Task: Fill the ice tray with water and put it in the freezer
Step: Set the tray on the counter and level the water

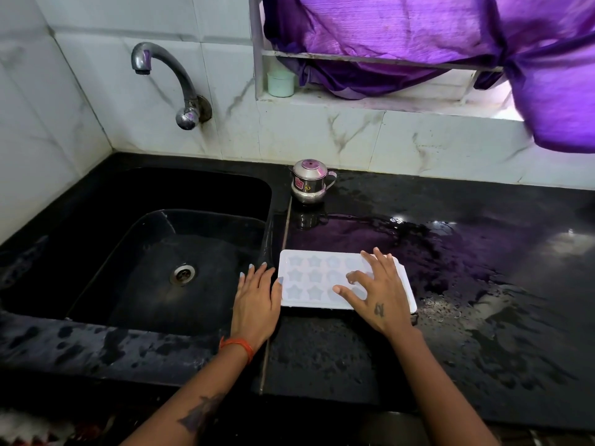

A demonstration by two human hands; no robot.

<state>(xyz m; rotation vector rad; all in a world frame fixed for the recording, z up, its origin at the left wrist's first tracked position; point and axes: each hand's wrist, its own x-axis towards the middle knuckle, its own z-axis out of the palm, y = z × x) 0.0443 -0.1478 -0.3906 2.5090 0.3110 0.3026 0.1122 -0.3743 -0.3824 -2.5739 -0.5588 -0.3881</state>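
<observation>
The ice tray (317, 278) lies flat on the black counter (483, 284), just right of the sink (138, 252), its long axis running left to right, slightly skewed so the right end sits nearer the person. It is a white, smooth plastic rectangle with rounded corners and rows of star-shaped pockets facing up; whether they hold water cannot be told.

The right hand (376, 294) rests on the tray's right half, fingers spread and nearly straight, pressing down rather than curling round anything. The left hand (257, 297) lies flat on the counter by the sink's edge, fingers straight, its thumb touching the tray's left short side; an orange band circles that wrist.

The counter is glossy dark stone, wet with a pool of water and scattered droplets. The sink is a deep, dark, rounded basin with a metal drain. A curved chrome tap (167, 78) comes out of the marbled white wall tiles. A small lidded steel pot (309, 181) stands at the back, near the wall. Purple cloth (418, 33) hangs over the window.
</observation>
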